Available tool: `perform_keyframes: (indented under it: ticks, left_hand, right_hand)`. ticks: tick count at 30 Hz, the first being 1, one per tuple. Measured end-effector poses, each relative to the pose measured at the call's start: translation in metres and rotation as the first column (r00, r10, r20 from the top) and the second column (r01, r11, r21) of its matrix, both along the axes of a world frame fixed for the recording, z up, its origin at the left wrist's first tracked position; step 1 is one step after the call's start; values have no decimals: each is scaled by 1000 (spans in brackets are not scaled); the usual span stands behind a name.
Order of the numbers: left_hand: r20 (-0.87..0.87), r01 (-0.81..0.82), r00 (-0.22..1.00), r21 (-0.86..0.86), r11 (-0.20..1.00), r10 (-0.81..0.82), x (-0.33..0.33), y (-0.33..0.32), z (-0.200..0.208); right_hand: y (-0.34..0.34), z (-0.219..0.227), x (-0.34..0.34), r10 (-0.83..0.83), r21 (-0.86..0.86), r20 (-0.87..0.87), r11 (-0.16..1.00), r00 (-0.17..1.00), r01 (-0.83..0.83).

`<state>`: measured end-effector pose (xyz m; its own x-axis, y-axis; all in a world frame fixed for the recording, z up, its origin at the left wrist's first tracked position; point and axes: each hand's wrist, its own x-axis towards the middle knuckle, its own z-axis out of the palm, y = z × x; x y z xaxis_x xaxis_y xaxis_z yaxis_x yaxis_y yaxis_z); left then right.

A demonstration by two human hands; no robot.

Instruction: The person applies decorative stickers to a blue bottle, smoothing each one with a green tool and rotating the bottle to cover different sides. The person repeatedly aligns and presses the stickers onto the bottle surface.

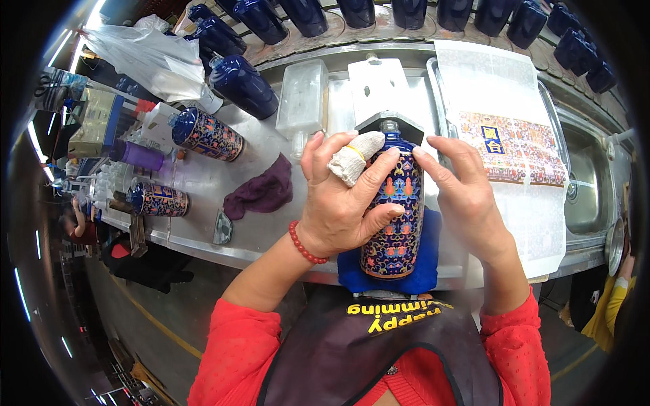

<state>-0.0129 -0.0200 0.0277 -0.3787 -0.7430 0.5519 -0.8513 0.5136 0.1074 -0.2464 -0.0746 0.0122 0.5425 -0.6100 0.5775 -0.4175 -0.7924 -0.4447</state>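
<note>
A dark blue glass bottle with a patterned, many-coloured wrap lies before me, its neck pointing away and its lower end over a blue cloth. My left hand rests along its left side, index fingertip on the shoulder and thumb on the patterned front. White fabric finger covers, one with a yellow band, sit on fingers of that hand. On the right, my right hand has its fingers spread, the index fingertip at the bottle's right shoulder. Neither hand is wrapped round the bottle.
Printed decal sheets lie on white paper at right, beside a metal sink. A purple cloth, a patterned bottle and a plain blue bottle are at left. A clear plastic box stands behind. Several blue bottles line the far conveyor.
</note>
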Motion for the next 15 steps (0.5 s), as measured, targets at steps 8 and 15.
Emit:
perform_keyframes:
  ticks: [8,15]
  left_hand:
    - [-51,-9,999,21,1000,10,1,3,-2]
    - [-155,21,988,63,998,-11,5,10,-8]
  right_hand:
    - [1,1,1,7,-1,-8,1000,1000,-7]
    - [3,-1,-1,-35,4,6,999,999,35]
